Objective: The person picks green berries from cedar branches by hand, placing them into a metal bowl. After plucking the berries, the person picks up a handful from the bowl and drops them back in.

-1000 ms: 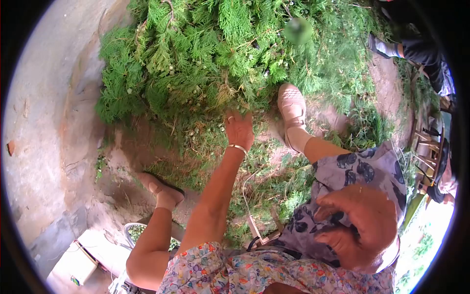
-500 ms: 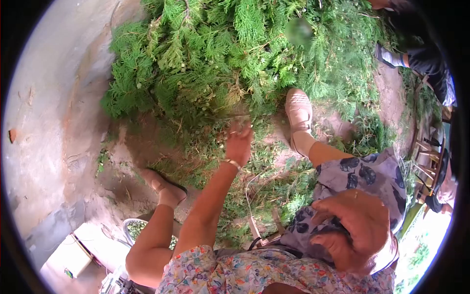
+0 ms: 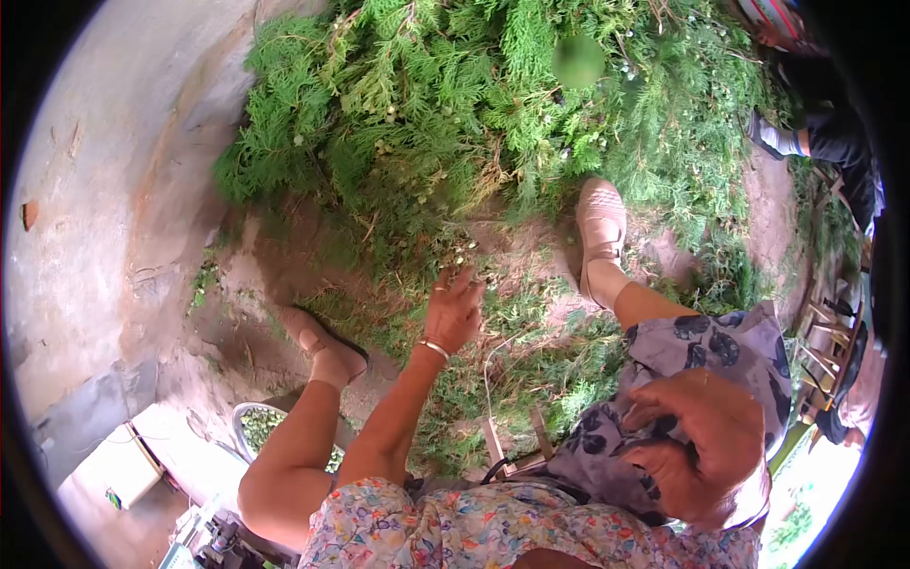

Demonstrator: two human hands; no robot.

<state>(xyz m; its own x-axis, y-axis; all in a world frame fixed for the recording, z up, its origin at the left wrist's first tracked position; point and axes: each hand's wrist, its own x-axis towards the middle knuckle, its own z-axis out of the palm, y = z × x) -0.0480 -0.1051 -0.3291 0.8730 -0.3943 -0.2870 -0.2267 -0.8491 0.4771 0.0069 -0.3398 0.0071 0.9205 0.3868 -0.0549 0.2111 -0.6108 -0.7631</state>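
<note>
My left hand, with a ring and a light bracelet, reaches over the littered ground with its fingers apart. A few small pale cones or berries lie just beyond its fingertips, among loose sprigs. Past them rises a large heap of green conifer branches dotted with pale cones. Near my right thigh, over the patterned grey cloth, my right hand is curled, with a dark gap between thumb and fingers. Whatever its palm may contain is hidden.
A container of small green cones stands behind my left leg. A plastered wall borders the left. At the upper right is another person's leg and shoe. A wooden stool or chair stands farther right.
My left hand has drawn back a little from the heap towards my body, baring the pale cones at its fingertips. My right hand stays curled. The whole view has shifted slightly.
</note>
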